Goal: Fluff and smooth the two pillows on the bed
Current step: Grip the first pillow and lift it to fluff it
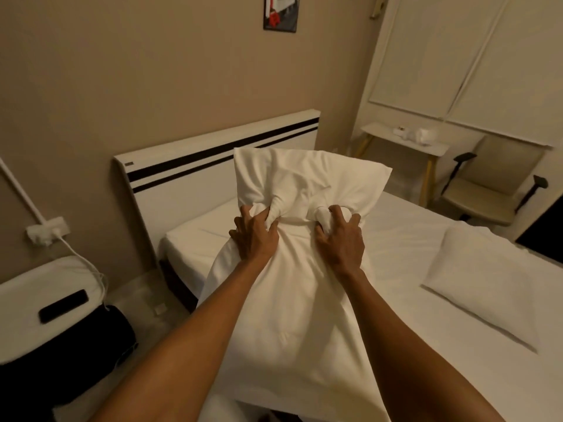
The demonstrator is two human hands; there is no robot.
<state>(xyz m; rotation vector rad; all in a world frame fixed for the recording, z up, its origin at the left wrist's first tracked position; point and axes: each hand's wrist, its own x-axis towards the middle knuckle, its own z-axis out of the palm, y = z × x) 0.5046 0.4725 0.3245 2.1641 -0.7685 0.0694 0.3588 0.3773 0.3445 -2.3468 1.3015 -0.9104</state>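
2 pillows: near pillow (292, 300) bunched by left hand (254, 239) and right hand (341, 242), fingers clenched in fabric; second pillow (484, 284) flat on bed (396, 248).

headboard (219, 153): white, two black stripes, centre frame against the beige wall
picture (281, 13): dark frame, top centre, cut off by the edge
side table (405, 138): upper right, small white items on top, too blurred to tell
chair (487, 190): beige, right edge
phone (63, 306): black, lower left on white surface
wall socket (48, 229): left, white cable plugged in
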